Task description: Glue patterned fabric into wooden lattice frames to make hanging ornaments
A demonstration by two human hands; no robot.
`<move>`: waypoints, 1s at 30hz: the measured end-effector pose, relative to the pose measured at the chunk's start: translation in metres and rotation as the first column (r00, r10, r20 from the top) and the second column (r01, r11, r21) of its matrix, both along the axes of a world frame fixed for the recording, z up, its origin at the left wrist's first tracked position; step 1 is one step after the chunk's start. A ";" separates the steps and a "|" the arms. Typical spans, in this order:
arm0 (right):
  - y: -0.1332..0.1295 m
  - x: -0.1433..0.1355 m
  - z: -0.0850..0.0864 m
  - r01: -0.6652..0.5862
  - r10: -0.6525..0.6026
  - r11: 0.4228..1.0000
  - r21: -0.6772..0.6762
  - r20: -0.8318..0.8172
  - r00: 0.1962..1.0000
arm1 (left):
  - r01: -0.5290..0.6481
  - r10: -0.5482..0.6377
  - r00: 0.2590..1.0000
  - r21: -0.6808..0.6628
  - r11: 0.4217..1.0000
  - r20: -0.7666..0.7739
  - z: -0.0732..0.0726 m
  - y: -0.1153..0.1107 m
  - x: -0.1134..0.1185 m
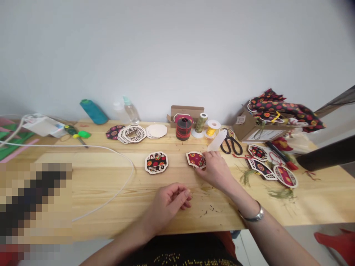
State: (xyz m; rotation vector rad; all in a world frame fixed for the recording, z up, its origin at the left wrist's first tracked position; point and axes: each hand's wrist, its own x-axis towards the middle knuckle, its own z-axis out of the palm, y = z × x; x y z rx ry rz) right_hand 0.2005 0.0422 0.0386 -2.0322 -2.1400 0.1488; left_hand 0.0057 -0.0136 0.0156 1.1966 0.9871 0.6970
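Note:
My right hand (215, 168) grips the right end of a fan-shaped ornament (195, 159) with red patterned cloth in a pale wooden frame. The ornament lies on the wooden table (111, 184), its right end partly hidden by my fingers. Nearer the front edge, my left hand (173, 201) is held with its fingers curled and the thumb against them; whether anything small is between them is hidden. An octagonal ornament (156, 163) with dark patterned cloth lies to the left of the fan-shaped one, apart from both hands.
Along the back stand a teal thread cone (94, 112), lattice frames (133, 133), a red-black spool (183, 129) and scissors (231, 143). Finished ornaments (260, 169) and a cardboard box (249, 129) are at right. A white cable (129, 177) curves across the left.

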 end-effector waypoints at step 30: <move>-0.045 -0.016 -0.023 -0.670 0.679 0.731 0.126 -0.222 0.700 | 0.221 -0.016 0.944 0.595 0.773 -0.331 0.002 -0.005 -0.007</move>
